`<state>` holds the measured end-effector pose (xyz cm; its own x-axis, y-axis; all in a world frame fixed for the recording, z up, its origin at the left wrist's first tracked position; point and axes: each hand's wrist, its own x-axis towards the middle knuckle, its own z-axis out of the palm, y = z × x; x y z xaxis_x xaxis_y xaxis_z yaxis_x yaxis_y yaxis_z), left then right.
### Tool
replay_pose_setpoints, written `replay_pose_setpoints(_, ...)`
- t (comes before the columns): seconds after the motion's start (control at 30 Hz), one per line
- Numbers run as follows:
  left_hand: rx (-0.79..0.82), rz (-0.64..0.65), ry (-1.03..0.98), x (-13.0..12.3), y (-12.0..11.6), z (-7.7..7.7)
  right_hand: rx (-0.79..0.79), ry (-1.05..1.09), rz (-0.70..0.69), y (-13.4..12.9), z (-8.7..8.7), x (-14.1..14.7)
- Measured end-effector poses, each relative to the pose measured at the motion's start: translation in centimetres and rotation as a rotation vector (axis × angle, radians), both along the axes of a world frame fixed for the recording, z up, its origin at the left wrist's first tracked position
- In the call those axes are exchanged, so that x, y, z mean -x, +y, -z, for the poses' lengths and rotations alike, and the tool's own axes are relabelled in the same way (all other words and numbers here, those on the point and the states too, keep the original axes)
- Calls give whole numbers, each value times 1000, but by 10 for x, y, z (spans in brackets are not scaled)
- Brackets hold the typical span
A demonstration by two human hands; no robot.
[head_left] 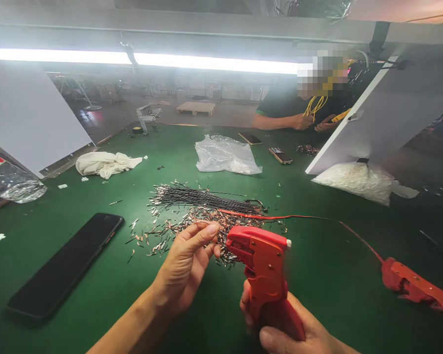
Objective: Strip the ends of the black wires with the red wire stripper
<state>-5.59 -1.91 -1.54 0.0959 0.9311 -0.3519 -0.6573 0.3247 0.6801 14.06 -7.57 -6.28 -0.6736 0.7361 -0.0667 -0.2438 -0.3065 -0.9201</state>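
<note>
My right hand (291, 324) is wrapped round the grip of a red wire stripper (268, 265), whose jaws point left. Just left of those jaws, my left hand (188, 260) has its thumb and forefinger pinched on a thin wire, mostly hidden by the fingers. Behind both hands lies a bundle of black wires (199, 197) with bare ends at the left. Short offcuts and stripped bits (160, 236) are heaped in front of it and partly covered by my left hand. A red and black lead (299, 216) runs across the bundle to the right.
On the green tabletop (107, 285), a large black phone (68, 263) lies at left and a second red tool (417, 285) at right. Farther back are a white cloth (107, 163), a plastic bag (227, 155) and a bag of white pieces (358, 181). A co-worker (284, 105) holds yellow wires opposite.
</note>
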Motion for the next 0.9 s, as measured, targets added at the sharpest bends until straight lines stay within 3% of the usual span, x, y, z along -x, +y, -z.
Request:
replay_pose_setpoints(0.33,5,11,42,-2,-1,2,64,40,15,-3,5,4)
replay_pose_setpoints(0.47,-7,47,74,-2,-2,4,80,135,-53,-2,5,3)
replay_pose_setpoints(0.73,-65,114,118,0,-2,10,296,94,25,-2,8,-3)
replay_pose_setpoints(0.9,-37,85,198,1,1,8,202,43,41,-2,9,-5)
